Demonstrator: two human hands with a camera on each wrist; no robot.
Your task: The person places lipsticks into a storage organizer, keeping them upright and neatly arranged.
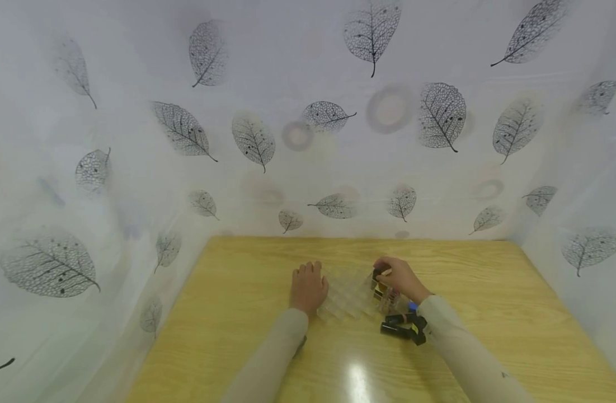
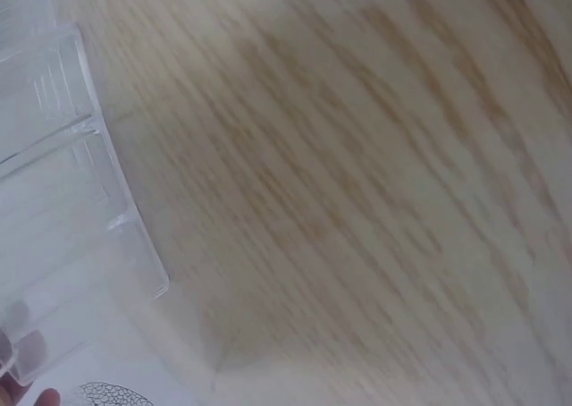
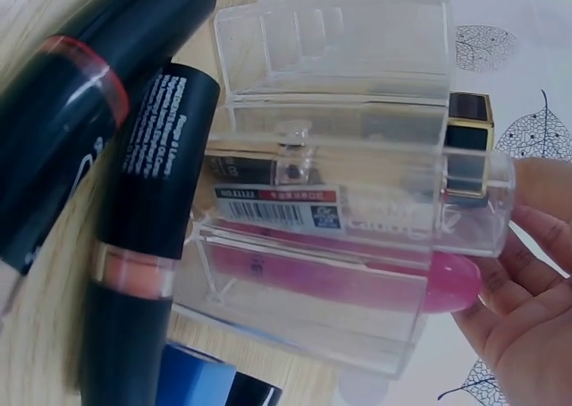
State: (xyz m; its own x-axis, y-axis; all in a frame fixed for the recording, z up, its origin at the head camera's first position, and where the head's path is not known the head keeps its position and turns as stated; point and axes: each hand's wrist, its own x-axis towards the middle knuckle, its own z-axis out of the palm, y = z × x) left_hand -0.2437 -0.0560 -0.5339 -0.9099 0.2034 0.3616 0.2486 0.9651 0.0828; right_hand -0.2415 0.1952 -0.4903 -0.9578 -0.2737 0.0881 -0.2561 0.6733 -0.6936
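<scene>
While the organizer [image 1: 349, 296] is touched, left hand [image 1: 308, 288]: grip cannot be told
Right hand [image 1: 399, 278]: lipstick [image 1: 376, 274] pinched, black tubes [image 1: 395, 330] strewn nearside

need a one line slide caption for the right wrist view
Right hand at a clear organizer, a pink tube poking out of it, black tubes lying alongside.

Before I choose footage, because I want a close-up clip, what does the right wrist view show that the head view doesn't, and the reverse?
Only the right wrist view shows a clear barcode label. Only the head view shows the sleeves and the bright glare on the table. Both share that table, the right hand, the clear organizer, black tubes, a blue item and the leaf-print backdrop.
</scene>
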